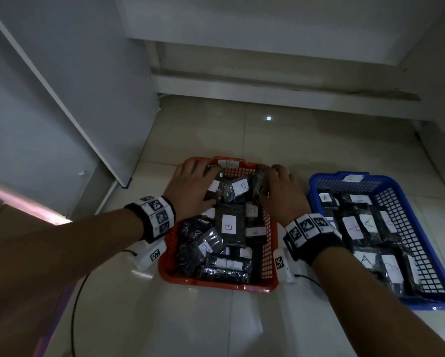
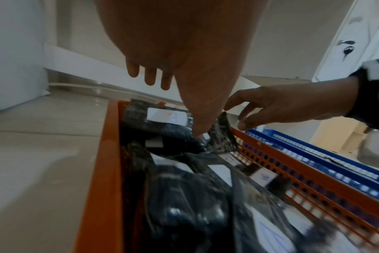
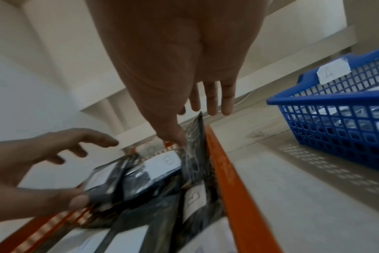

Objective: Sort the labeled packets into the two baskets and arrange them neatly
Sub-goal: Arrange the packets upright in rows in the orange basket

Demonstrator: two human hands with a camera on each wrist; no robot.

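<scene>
Orange plastic mesh forms the basket (image 1: 267, 238) that both hands reach into, and it serves as the landmark: it sits on pale floor tiles (image 1: 306, 140), with a blue basket (image 1: 422, 228) just to its right, the two standing close but apart. Dark glossy packets with white labels marked B (image 1: 229, 226) fill the orange basket in a loose jumble, some flat, some tilted against each other. The blue basket holds similar packets labelled A (image 1: 355, 229), lying in rougher rows, and a white tag (image 3: 333, 72) is stuck on its far rim. The left hand (image 1: 193, 191) is over the far left corner of the orange basket; its thumb presses down on the end of a labelled packet (image 3: 102, 179) there, while the other fingers (image 2: 149, 77) are spread straight and touch nothing. The right hand (image 1: 280, 194) is at the far right side of the orange basket, where its thumb and a finger pinch a dark packet (image 3: 195, 137) that stands on edge against the orange wall; its remaining fingers are extended and apart. Each wrist wears a black strap with white, square-patterned marker blocks (image 1: 157, 215). A grey cabinet panel (image 1: 61, 99) rises to the left of the orange basket.
</scene>
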